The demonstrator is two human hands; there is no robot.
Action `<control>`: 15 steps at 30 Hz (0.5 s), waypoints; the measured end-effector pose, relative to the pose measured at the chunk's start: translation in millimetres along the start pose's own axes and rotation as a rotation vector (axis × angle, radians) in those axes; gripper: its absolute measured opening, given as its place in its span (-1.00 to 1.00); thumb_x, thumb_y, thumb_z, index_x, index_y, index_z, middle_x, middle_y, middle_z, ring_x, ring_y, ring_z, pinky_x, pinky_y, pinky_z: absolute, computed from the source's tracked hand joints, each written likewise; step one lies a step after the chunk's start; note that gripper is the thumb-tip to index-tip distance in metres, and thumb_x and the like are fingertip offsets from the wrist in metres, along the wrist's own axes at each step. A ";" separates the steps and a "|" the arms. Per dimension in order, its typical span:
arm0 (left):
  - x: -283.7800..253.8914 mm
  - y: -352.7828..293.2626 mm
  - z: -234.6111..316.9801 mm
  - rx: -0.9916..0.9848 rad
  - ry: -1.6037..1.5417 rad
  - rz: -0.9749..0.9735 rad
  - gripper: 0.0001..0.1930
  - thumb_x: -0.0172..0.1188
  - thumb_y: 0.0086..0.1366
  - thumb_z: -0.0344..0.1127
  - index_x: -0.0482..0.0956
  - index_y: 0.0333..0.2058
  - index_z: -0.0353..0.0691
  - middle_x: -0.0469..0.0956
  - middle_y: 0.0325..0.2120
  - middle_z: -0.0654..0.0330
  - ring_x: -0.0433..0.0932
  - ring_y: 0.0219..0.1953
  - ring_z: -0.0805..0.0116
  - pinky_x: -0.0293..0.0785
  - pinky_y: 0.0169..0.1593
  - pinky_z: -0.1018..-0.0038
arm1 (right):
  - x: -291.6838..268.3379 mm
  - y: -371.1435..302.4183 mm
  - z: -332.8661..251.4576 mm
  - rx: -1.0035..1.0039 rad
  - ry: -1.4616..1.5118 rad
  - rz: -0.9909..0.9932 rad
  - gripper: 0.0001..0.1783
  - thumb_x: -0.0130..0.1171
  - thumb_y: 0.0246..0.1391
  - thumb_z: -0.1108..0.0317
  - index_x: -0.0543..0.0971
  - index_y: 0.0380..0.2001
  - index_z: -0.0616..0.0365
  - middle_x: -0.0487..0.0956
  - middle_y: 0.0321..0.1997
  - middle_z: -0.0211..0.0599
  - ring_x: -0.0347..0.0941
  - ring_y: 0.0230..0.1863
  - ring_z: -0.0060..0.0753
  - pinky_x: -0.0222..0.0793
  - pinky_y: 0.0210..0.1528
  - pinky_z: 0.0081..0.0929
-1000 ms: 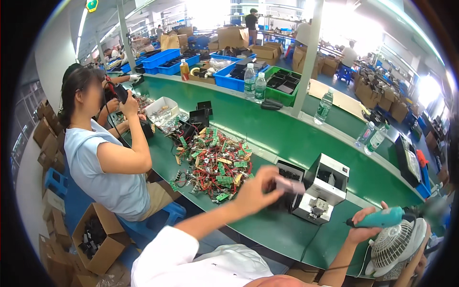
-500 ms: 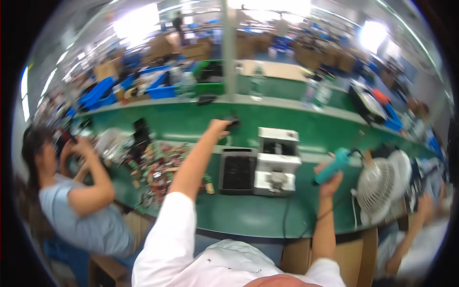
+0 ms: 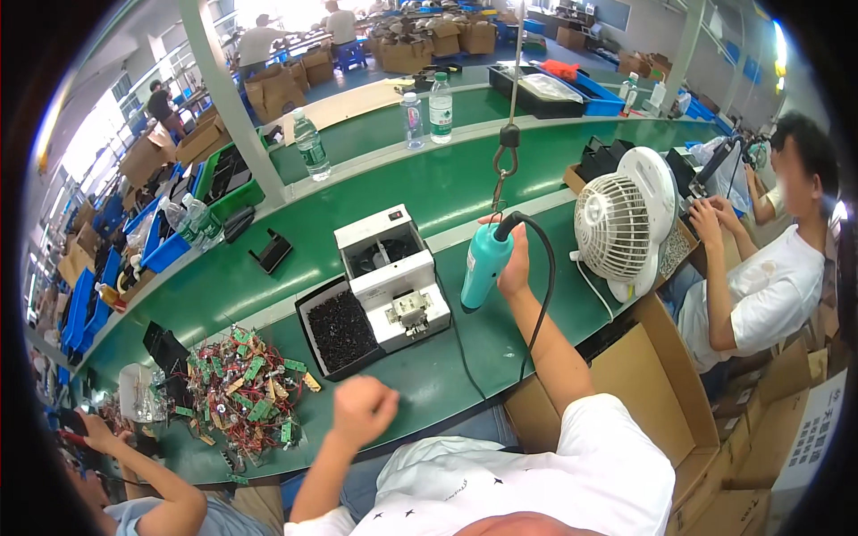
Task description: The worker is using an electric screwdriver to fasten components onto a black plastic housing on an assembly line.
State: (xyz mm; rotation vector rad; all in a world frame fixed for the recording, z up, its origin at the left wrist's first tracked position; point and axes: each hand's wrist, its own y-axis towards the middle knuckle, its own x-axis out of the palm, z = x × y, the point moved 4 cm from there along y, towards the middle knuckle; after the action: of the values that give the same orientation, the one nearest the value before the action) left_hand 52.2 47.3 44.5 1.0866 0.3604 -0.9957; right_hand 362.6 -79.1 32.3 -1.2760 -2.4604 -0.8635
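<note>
In my right hand [image 3: 516, 266] is a teal electric screwdriver [image 3: 485, 268], hanging by a hook from a cord, with a black cable leaving its top. My fingers wrap round its body. My left hand [image 3: 364, 411] is curled into a loose fist above the bench's near edge, with nothing seen in it. A white screw feeder machine [image 3: 420, 308] stands between my hands. Beside it a black tray [image 3: 340, 326] holds many small dark screws. A black plastic part [image 3: 271, 252] lies on the green surface beyond. Left of my fist is a heap of green circuit boards [image 3: 241, 393] with red wires.
A white fan [image 3: 621, 223] stands right of the screwdriver. Plastic bottles [image 3: 440, 109] line the far ledge. An open cardboard box [image 3: 657, 375] sits below the bench at right. Co-workers sit on both sides, one in a white shirt [image 3: 760, 295] at right.
My left hand has drawn back from the black part on the far surface to the near edge, leaving the part there. My view has turned right. My right hand still holds the screwdriver.
</note>
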 end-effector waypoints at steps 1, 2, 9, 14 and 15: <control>14.5 -17.7 0.9 0.032 0.018 -0.022 -0.87 0.23 0.00 -0.39 0.44 -0.61 -0.19 0.40 -0.69 0.23 0.32 -0.67 0.26 0.31 -0.49 0.44 | 3.2 1.4 6.5 0.013 -0.011 0.044 -0.46 -0.31 0.23 -0.05 0.41 -0.07 0.20 0.43 -0.34 -0.37 0.32 -0.45 -0.55 0.29 -0.34 -0.57; 27.7 -30.3 2.5 0.059 0.036 -0.043 -0.85 0.23 0.02 -0.37 0.43 -0.62 -0.18 0.40 -0.69 0.23 0.33 -0.66 0.26 0.31 -0.49 0.43 | 4.2 1.6 11.8 0.030 -0.024 0.085 -0.54 -0.26 0.24 0.06 0.42 -0.06 0.19 0.42 -0.35 -0.40 0.32 -0.44 -0.59 0.27 -0.36 -0.59; 46.4 -39.2 2.6 0.084 0.206 -0.132 -0.84 0.18 0.11 -0.32 0.38 -0.56 -0.14 0.41 -0.62 0.25 0.39 -0.58 0.29 0.34 -0.41 0.47 | -43.4 0.7 44.8 0.045 0.107 0.154 -0.59 -0.01 0.12 0.25 0.40 -0.01 0.25 0.45 -0.47 -0.33 0.38 -0.48 -0.52 0.44 -0.46 -0.53; 46.1 -48.6 6.7 0.119 0.245 -0.097 -0.85 0.16 0.13 -0.30 0.38 -0.54 -0.15 0.43 -0.61 0.24 0.41 -0.56 0.29 0.36 -0.39 0.46 | -3.7 -11.7 23.1 0.120 -0.027 0.061 -0.67 -0.07 0.16 0.34 0.40 -0.04 0.26 0.42 -0.51 -0.33 0.33 -0.52 -0.53 0.35 -0.45 -0.59; 48.4 -49.5 8.1 0.141 0.248 -0.103 -0.85 0.16 0.13 -0.30 0.39 -0.53 -0.15 0.43 -0.61 0.24 0.42 -0.56 0.29 0.36 -0.38 0.46 | -4.6 -11.0 24.2 0.074 -0.076 0.020 -0.67 -0.08 0.16 0.35 0.40 -0.04 0.26 0.41 -0.53 -0.34 0.32 -0.53 -0.54 0.33 -0.44 -0.61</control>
State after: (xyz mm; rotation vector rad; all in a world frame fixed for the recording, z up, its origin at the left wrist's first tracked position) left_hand 36.2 11.1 -12.9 1.3356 0.5582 -0.9903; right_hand 357.8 -72.4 6.5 -1.3287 -2.5074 -0.7250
